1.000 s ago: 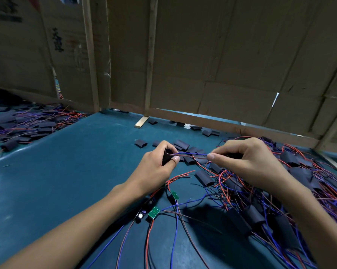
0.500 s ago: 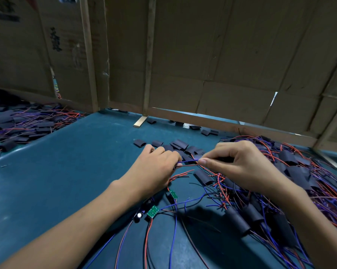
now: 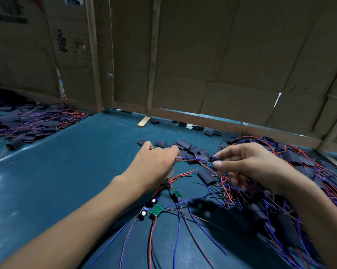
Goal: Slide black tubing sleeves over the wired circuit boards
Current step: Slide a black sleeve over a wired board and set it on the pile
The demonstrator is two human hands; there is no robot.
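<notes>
Head | left hand (image 3: 154, 167) grips wires (image 3: 191, 158) | right hand (image 3: 247, 164) pinches circuit board (image 3: 211, 160)

The left hand (image 3: 154, 166) curls over whatever it grips, so only blue and red wires (image 3: 191, 158) emerge from its fingers. The small dark part (image 3: 210, 159) pinched by the right hand (image 3: 249, 166) is too small to identify. A blurred dark shape (image 3: 206, 207) sits lower centre. The tangled pile (image 3: 299, 191) on the bench runs off the right edge.
</notes>
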